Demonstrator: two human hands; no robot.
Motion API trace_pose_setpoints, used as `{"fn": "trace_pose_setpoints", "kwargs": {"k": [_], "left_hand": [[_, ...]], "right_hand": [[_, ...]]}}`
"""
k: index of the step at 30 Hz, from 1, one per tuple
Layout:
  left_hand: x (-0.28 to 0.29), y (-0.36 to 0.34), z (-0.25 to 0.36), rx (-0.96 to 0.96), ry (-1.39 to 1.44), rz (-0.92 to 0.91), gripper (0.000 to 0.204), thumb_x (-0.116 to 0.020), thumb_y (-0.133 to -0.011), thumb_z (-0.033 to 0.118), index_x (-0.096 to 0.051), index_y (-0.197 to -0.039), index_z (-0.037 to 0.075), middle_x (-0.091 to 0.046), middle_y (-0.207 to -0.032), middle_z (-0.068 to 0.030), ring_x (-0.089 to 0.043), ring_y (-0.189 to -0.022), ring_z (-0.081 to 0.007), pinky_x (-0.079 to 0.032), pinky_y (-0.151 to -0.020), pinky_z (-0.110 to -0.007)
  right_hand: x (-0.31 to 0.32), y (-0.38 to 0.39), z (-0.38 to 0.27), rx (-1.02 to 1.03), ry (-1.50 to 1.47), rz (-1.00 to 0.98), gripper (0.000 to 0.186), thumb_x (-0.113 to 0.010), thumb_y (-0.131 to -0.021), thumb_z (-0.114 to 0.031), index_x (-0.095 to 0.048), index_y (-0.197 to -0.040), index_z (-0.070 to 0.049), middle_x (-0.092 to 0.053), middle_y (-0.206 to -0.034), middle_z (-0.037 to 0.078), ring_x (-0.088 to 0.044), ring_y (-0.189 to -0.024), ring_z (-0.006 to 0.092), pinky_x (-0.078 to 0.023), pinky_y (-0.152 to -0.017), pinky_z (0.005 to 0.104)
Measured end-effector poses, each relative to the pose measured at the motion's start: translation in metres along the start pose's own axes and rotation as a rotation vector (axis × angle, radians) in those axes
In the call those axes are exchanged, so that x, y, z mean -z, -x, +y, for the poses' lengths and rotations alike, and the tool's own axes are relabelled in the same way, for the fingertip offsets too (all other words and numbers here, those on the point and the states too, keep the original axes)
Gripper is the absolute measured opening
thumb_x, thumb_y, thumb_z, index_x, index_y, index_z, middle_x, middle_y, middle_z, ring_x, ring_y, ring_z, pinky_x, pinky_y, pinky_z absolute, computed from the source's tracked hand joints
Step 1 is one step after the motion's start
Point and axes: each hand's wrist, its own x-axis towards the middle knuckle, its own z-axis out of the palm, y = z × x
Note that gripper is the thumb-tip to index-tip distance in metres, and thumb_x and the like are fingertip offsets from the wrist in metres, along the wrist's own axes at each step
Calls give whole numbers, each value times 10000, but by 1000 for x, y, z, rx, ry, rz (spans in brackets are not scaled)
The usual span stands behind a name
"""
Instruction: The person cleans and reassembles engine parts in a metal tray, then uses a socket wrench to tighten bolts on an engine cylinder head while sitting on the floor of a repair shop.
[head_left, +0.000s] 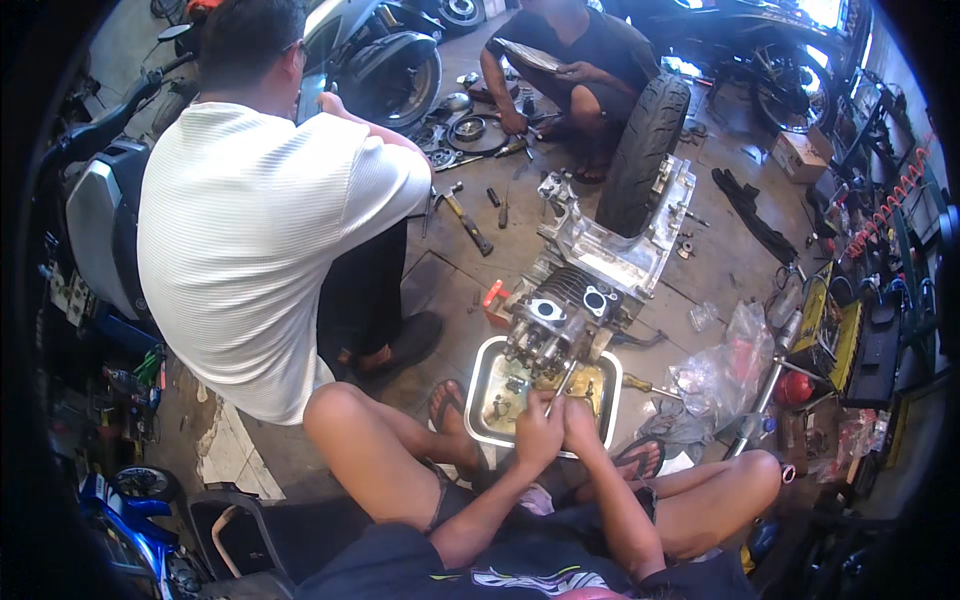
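My left hand [538,438] is closed round a slim metal rod-like tool [564,381], which slants up toward the engine. Right beside it, my right hand [580,424] is closed too; its fingers are partly hidden, so what they hold does not show. The motorcycle engine [562,306] has a finned cylinder and two round ports on top, and a tyre [646,150] is attached at its far end. Under its near end lies a white-rimmed tray [481,415] with yellowish liquid and small parts in it.
At left a person in a white shirt [255,230] sits close by. Another person [590,60] crouches beyond the engine with a flat board. A hammer [468,222] lies on the floor. To the right are a yellow-handled screwdriver [645,385], plastic bags [735,360] and a toolbox [840,325].
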Motion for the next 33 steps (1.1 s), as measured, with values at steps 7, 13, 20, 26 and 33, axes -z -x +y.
{"fn": "trace_pose_setpoints", "kwargs": {"k": [7,13,20,26,33], "left_hand": [[-5,-3,-11,616,1000,-141,152,-538,-996,202,-495,-866,136,-412,-591,63,-360,-442,-50,-284,-380,-213],[-8,-7,4,713,1229,-276,178,-456,-1032,206,-462,-868,138,-317,-552,61,-238,-416,-55,-186,-391,-238],[-5,-17,-1,752,1360,-333,227,-474,-1027,211,-457,-815,132,-308,-551,53,-221,-420,-56,-180,-390,-248],[0,-18,-4,755,1397,-334,251,-473,-1027,225,-455,-801,116,-314,-543,52,-241,-421,-52,-199,-391,-242],[-18,-14,9,84,241,-3,227,-581,-978,195,-552,-1020,-27,-646,-717,-125,-592,-581,-184,-461,-549,-351]], "right_hand": [[45,23,-28,-152,451,106,119,-588,-811,-96,-664,-896,-61,-665,-786,168,-647,-782,340,-472,-837,434],[76,20,-63,-19,632,266,100,-579,-799,-87,-671,-837,-79,-657,-761,109,-653,-767,246,-425,-953,403],[76,10,-77,15,715,271,95,-579,-788,-88,-672,-807,-81,-661,-756,94,-662,-782,224,-400,-1013,404],[67,7,-70,-35,647,266,137,-577,-801,-93,-697,-865,-83,-677,-763,115,-677,-778,235,-385,-1016,433],[-5,-3,24,-175,106,173,182,-577,-847,-154,-692,-890,-20,-665,-787,233,-644,-734,414,-509,-753,498]]}}
